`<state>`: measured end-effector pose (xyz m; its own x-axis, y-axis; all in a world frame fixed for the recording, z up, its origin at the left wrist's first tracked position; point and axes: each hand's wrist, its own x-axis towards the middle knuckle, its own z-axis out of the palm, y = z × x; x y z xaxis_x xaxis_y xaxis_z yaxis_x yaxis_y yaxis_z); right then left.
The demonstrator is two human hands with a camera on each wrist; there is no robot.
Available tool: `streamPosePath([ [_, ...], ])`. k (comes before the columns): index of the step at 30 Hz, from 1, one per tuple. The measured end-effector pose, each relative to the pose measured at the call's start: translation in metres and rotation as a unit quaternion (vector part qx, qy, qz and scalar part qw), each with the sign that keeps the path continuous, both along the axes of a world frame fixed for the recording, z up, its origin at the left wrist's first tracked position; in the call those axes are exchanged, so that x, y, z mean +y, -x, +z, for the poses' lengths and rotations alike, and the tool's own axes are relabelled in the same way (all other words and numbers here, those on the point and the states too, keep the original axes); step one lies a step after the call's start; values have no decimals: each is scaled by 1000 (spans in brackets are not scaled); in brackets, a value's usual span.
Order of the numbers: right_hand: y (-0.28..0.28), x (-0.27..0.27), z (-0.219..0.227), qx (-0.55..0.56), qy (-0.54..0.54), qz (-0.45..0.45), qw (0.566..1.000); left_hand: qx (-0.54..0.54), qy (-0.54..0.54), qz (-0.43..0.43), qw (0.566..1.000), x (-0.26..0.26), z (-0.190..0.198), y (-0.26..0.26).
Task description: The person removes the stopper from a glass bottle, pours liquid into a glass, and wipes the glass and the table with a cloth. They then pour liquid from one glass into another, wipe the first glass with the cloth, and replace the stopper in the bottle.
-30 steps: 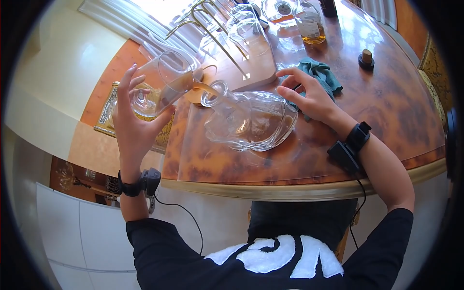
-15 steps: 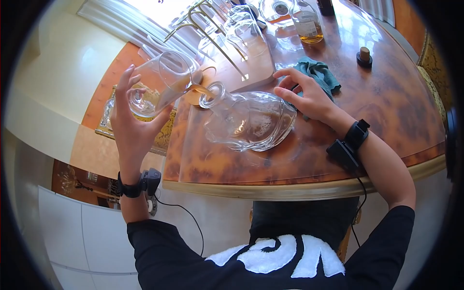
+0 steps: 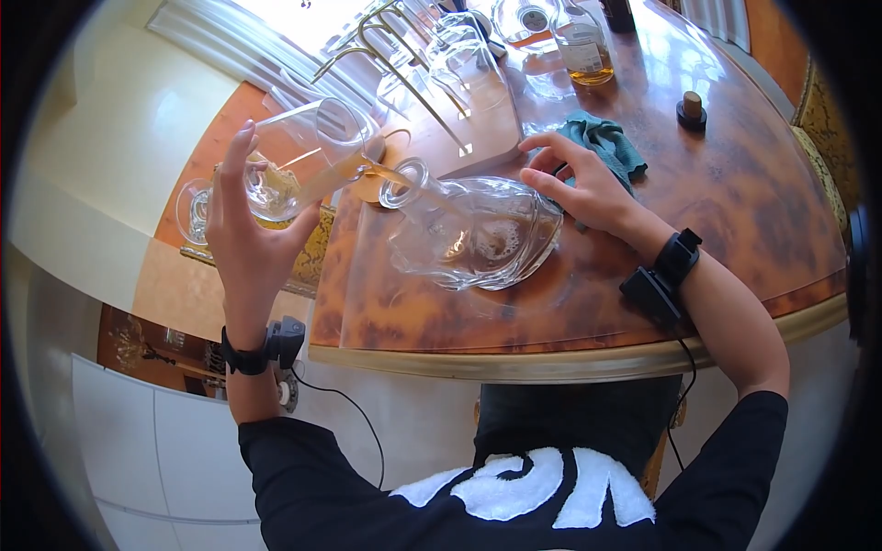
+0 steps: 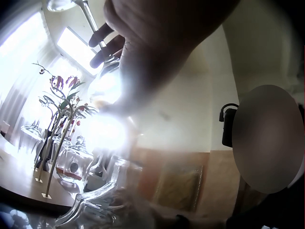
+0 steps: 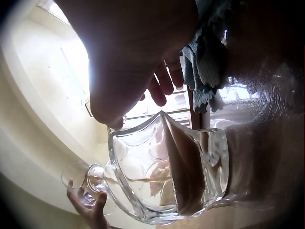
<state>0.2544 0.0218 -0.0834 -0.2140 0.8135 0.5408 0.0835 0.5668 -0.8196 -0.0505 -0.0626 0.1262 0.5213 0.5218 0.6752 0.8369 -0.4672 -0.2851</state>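
My left hand grips a stemmed wine glass by its bowl, tipped sideways, with its round foot off to the left. From the rim a thin stream of cloudy brown liquid runs into the mouth of a clear, thick-walled glass decanter. In the right wrist view the decanter holds a pool of brown liquid at its base. Close beside the decanter, my right hand has its fingers loosely bent, thumb tip right at the glass edge, holding nothing.
A crumpled green cloth lies behind my right hand. At the back stand a wooden stand with bent brass rods, several glass vessels and a bottle of amber liquid. A stopper sits far right. The table's gold edge is nearest me.
My left hand has tipped the wine glass further, and its foot now shows at the left. Less liquid remains in it and the stream is thinner. Decanter and right hand stay nearly still.
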Motion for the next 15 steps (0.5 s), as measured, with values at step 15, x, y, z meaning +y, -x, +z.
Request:
streamPosePath([
  [15, -1, 0, 1, -4, 4, 3, 1000, 146, -101, -3, 984, 4, 15, -8],
])
